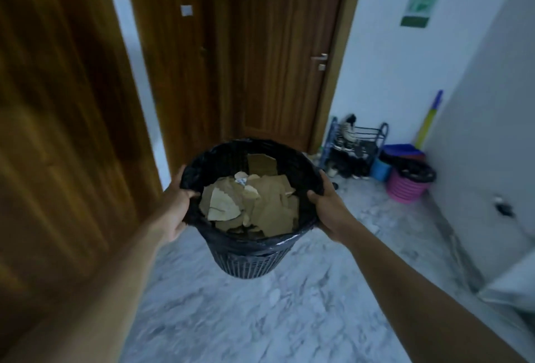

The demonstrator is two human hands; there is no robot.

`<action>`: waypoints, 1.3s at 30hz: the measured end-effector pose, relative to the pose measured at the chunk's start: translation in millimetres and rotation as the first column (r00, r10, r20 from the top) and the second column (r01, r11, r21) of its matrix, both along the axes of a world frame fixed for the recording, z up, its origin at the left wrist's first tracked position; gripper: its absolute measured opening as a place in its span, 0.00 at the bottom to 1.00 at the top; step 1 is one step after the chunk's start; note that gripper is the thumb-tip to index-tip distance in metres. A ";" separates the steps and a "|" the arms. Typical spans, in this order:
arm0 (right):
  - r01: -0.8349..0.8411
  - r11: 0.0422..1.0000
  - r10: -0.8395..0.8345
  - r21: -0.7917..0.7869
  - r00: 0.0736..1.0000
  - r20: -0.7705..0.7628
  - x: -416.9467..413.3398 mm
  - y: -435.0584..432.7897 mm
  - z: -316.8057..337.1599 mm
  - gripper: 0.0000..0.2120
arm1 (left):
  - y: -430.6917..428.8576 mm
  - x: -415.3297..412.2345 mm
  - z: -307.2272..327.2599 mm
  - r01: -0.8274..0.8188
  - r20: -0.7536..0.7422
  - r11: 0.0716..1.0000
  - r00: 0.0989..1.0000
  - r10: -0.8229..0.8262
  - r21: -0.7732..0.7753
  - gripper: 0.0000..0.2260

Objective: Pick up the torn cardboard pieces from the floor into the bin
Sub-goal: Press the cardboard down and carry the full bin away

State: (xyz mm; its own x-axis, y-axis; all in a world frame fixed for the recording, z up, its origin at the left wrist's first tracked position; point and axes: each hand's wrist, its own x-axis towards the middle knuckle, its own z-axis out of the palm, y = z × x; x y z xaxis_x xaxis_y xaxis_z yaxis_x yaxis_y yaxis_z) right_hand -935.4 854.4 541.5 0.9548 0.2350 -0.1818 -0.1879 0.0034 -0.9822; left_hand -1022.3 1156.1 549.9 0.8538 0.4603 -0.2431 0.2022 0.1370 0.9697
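A black mesh bin [249,261] lined with a black plastic bag is held up off the marble floor in front of me. Several torn brown cardboard pieces [269,209] lie piled inside it, with a small white scrap among them. My left hand [175,209] grips the bin's rim on the left side, thumb over the edge. My right hand [330,209] grips the rim on the right side in the same way. No cardboard shows on the visible floor.
A closed wooden door [260,58] stands straight ahead, with wooden panels [58,131] close on my left. At the right wall are a shoe rack [356,145], a pink basket [405,186], a blue dustpan and a broom handle [428,119]. Grey marble floor [260,319] lies below.
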 end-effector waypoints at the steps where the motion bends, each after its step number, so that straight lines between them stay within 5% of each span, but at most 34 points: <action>1: 0.040 0.999 -0.040 -0.006 0.999 0.006 14.0 -7.7 -0.1 0.31 | -0.3 29.1 -1.0 0.036 -0.001 0.999 0.999 -0.036 0.024 0.27; 10: 0.357 0.934 -0.357 0.019 0.932 0.059 148.4 -90.1 -17.6 0.27 | -86.6 250.9 17.5 0.396 0.047 0.918 0.917 -0.395 -0.022 0.34; 15: 0.484 0.875 -0.484 0.021 0.874 0.035 248.1 -134.0 -39.5 0.32 | -135.7 383.5 -2.2 0.494 0.022 0.869 0.870 -0.493 -0.042 0.34; 25: 0.690 0.724 -0.690 0.025 0.723 0.040 431.1 -219.6 -62.5 0.24 | -252.0 647.0 -25.0 0.658 0.014 0.753 0.753 -0.658 0.007 0.35; 34: 0.888 0.459 -0.887 0.005 0.459 -0.048 551.4 -322.7 -110.7 0.20 | -415.9 859.2 -86.6 0.887 -0.062 0.462 0.461 -0.885 0.002 0.36; 39: 0.969 0.225 -0.970 -0.102 0.213 -0.121 588.1 -405.6 -157.2 0.18 | -535.3 915.6 -131.3 0.955 -0.098 0.292 0.295 -0.951 0.046 0.31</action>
